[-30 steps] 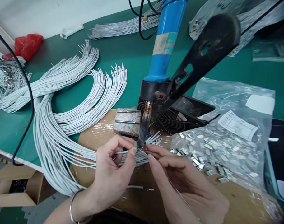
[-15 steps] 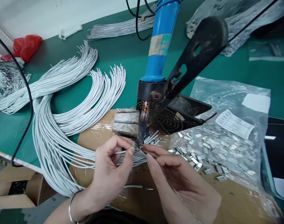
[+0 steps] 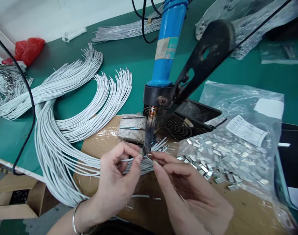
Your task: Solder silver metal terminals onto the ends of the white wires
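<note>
A soldering iron (image 3: 167, 49) with a blue handle is held tip-down in a black bracket (image 3: 202, 55). Just under its tip, my left hand (image 3: 120, 178) pinches a white cable (image 3: 126, 160) near its end. Thumb and fingers of my right hand (image 3: 190, 187) are closed on a thin solder wire (image 3: 189, 207), which trails down below the palm. The wire's upper end meets the cable end at the iron's tip. Fingertips and iron partly hide that joint, so its small metal parts are unclear. More white cables (image 3: 87, 161) lie behind and beneath my left hand.
A clear bag (image 3: 242, 93) with small metal connectors (image 3: 227, 151) spilling out lies right. Behind the iron stand a black coil holder (image 3: 180, 125) and a grey block (image 3: 131, 130). Cable bundles (image 3: 65, 80) cover the left; a black cord (image 3: 28, 91) hangs there. Cardboard (image 3: 100, 130) lies underneath.
The soldering iron and its bracket have shifted slightly to the left. My hands keep their grips almost in place, with the right fingertips a touch further left.
</note>
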Demonstrator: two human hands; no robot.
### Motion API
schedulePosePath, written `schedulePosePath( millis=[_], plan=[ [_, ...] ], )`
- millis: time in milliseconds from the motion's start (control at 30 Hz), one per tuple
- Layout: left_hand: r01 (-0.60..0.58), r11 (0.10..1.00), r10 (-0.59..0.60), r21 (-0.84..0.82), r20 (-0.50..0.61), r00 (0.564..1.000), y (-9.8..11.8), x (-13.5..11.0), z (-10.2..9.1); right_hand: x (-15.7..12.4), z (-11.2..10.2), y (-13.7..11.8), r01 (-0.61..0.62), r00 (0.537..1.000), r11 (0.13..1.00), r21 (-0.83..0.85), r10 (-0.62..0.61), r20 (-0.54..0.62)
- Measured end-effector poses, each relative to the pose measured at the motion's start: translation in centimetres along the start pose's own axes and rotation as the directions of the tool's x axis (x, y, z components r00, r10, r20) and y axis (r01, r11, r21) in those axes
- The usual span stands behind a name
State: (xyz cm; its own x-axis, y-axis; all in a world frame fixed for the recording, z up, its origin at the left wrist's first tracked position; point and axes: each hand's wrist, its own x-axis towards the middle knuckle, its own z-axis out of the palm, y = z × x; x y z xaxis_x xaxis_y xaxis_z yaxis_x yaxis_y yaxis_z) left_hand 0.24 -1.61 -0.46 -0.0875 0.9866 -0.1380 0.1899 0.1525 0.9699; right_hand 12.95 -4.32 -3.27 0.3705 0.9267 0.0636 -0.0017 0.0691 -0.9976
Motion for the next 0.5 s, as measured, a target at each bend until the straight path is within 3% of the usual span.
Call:
schedulePosePath(
  millis=[133,500],
  plan=[
    [-0.007,1.0,0.007,-0.002,-0.005,1.0,-0.16,-0.09,-0.06,0.04,-0.24,0.16,0.021,0.999,1.0,-0.012,-0.021,0.03],
    [-0.031,0.999,0.031,0.006,-0.012,0.999,-0.36,0.25,-0.28,-0.1,0.61,-0.01,-0.018,0.998,1.0,0.005,0.018,-0.054]
  ],
)
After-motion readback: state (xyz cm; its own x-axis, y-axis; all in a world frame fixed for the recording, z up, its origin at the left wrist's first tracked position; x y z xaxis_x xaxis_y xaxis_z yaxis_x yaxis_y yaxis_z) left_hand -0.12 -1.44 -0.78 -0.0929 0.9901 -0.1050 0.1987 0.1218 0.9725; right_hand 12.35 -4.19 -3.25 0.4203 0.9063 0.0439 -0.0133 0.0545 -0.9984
